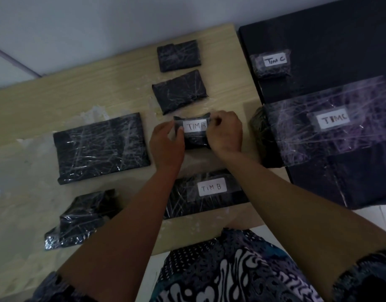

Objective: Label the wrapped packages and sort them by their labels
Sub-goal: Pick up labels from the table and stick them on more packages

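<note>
Both hands work one small wrapped package (195, 136) at the middle of the table (56, 110): the left hand (165, 142) pinches its left edge, and the right hand (225, 132) has curled fingers pressing the right end of its "TIM B" label (196, 126). To do this well, I judge, the left should keep the package steady while the right smooths the tape outward so no crease forms, then the package can go beside the other "TIM B" package (206, 194) nearer the person.

— What is there besides the work itself?

— A light wooden table (56, 110), with some bits of clear film on its surface at the left. At the right stands a large black surface (340, 35), just beside the table.

— And behind?

— A pale wall (100, 22). At the bottom there is patterned cloth (231, 275), dark with white spots and curls.
</note>
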Demonstrator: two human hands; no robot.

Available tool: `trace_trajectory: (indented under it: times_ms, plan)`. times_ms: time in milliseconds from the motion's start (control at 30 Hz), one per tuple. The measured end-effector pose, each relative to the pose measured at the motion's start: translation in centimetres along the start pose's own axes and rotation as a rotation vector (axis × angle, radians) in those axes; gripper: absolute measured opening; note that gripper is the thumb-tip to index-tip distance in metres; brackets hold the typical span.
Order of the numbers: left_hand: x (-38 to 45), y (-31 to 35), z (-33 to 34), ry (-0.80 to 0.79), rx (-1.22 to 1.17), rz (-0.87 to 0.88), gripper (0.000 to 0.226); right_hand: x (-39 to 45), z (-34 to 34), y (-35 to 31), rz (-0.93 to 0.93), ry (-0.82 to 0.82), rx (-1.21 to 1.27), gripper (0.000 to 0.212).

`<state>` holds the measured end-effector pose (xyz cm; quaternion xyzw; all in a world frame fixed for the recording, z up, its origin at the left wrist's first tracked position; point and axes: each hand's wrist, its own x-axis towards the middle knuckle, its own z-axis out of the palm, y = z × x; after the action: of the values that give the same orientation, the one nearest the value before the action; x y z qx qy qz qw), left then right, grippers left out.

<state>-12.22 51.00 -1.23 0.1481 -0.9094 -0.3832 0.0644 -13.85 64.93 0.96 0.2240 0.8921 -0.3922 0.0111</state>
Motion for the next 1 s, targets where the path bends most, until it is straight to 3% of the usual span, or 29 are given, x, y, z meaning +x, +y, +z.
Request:
trace_trajectory:
  times_ms: [267,433,600,1000]
  plan:
    - [0.1,2.1,-0.2,-0.038,0.056,-0.068,0.034,-0.8,1.1,-0.9,0.089,-0.015,-0.038,0.018]
    - [0.1,2.2,0.1,-0.043,0.025,-0.096,0.033,-0.3,0.8,-0.9,0.173,-0.060,0.053,0.023]
    - [0.7,2.4,0.2,-0.065,0.035,-0.190,0.048,0.0,1.4,-0.2,0.279,-0.045,0.213,0.024]
    - [0.7,0.6,0.0,-0.134,-0.039,-0.187,0.031,1.4,1.9,1.9,0.449,-0.071,0.458,0.015]
